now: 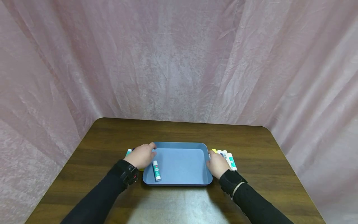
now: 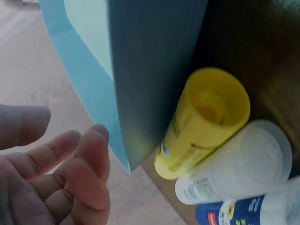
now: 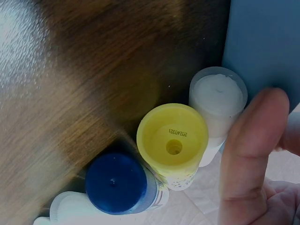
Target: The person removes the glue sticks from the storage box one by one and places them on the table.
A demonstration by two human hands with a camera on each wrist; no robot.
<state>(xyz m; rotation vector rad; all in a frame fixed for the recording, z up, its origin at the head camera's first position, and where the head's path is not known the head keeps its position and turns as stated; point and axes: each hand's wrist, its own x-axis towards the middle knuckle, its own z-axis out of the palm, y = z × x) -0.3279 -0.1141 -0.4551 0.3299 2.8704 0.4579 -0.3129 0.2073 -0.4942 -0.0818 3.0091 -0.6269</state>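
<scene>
A shallow blue tray [image 1: 181, 165] lies on the table between the hands. Inside it, near the left side, is one glue stick [image 1: 156, 171] with a white and teal body. My left hand [image 1: 141, 155] is at the tray's far left corner; in its wrist view the fingers are loosely bent beside the rim, holding nothing. Beside the tray's right wall is my right hand [image 1: 217, 163], one extended digit right at the wall and close to a white-ended glue stick [image 3: 218, 96]. A yellow glue stick [image 2: 201, 124] stands out among those on the left.
Right of the tray lies a row of several glue sticks, including a yellow-ended one [image 3: 173, 140] and a blue-ended one [image 3: 117, 183]. More lie on the left, among them a blue-labelled one [image 2: 239, 211]. A pink curtain [image 1: 179, 62] hangs behind the wooden table [image 1: 117, 133].
</scene>
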